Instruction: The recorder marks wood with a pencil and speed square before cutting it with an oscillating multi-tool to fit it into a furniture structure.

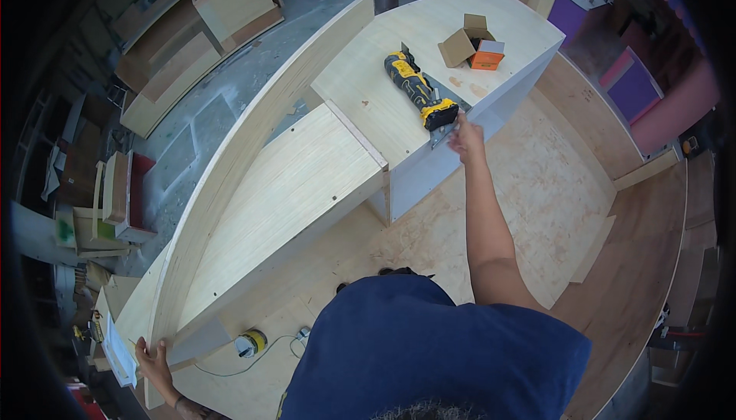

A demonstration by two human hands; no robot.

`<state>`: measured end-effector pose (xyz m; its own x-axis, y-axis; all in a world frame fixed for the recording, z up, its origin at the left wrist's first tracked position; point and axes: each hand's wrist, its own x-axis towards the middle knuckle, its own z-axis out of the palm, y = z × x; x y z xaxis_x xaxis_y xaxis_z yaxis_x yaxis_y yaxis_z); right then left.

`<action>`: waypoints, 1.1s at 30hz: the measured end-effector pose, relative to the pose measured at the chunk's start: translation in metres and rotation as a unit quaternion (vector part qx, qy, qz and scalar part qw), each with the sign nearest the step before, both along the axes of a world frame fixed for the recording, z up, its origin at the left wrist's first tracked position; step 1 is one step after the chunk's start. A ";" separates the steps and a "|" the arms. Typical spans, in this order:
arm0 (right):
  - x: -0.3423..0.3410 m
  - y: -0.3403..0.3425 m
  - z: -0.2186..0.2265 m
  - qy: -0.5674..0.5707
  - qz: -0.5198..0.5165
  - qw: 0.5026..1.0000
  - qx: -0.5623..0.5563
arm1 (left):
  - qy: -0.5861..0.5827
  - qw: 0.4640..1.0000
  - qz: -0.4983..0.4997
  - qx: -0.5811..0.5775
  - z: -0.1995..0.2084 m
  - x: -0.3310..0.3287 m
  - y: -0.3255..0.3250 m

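Note:
My left hand [156, 368] grips the near end of a long curved plywood panel [253, 128], thumb and fingers on either side of its edge. Beside it hang white paper sheets [119, 352]. At the far end of my reach, my right hand [467, 142] has its fingers curled at the counter's edge, close to the battery end of a yellow-and-black cordless power tool [420, 88]. A flat grey metal piece [440, 141] lies partly under the tool, next to these fingers. Whether they pinch it is hard to make out.
An opened small cardboard box [484, 56] stands on the pale plywood counter [360, 105]. Below me, a yellow-and-black round object [250, 342] and a thin cable [230, 375] lie on the wooden floor [506, 213]. A curved wooden wall [629, 266] runs along the right.

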<state>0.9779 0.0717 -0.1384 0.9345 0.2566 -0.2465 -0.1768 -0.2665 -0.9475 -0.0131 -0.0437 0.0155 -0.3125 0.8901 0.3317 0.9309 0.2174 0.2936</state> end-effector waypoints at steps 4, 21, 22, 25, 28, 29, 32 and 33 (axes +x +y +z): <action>0.015 -0.001 -0.023 0.085 0.123 0.983 0.107 | -0.001 0.997 0.013 -0.074 0.020 0.029 0.014; 0.007 -0.032 0.126 -0.441 0.093 0.858 0.248 | 0.089 0.996 0.009 -0.022 0.019 0.009 -0.009; -0.044 -0.021 0.152 -0.340 0.212 0.836 0.373 | 0.061 0.997 0.034 -0.027 0.026 0.019 -0.004; -0.207 -0.004 0.183 -0.359 0.429 0.759 0.332 | 0.023 0.996 0.083 -0.026 0.033 0.017 -0.022; -0.358 -0.002 0.226 -0.484 0.649 0.492 0.320 | 0.030 0.993 0.110 -0.042 0.040 0.021 -0.039; -0.409 -0.004 0.238 -0.458 0.697 0.424 0.354 | 0.030 0.992 0.108 -0.060 0.044 0.019 -0.044; -0.518 0.001 0.240 -0.502 0.722 0.280 0.385 | -0.019 0.997 0.036 -0.064 0.041 0.004 -0.052; -0.548 0.005 0.236 -0.516 0.717 0.247 0.398 | -0.022 0.997 0.039 -0.061 0.041 0.003 -0.048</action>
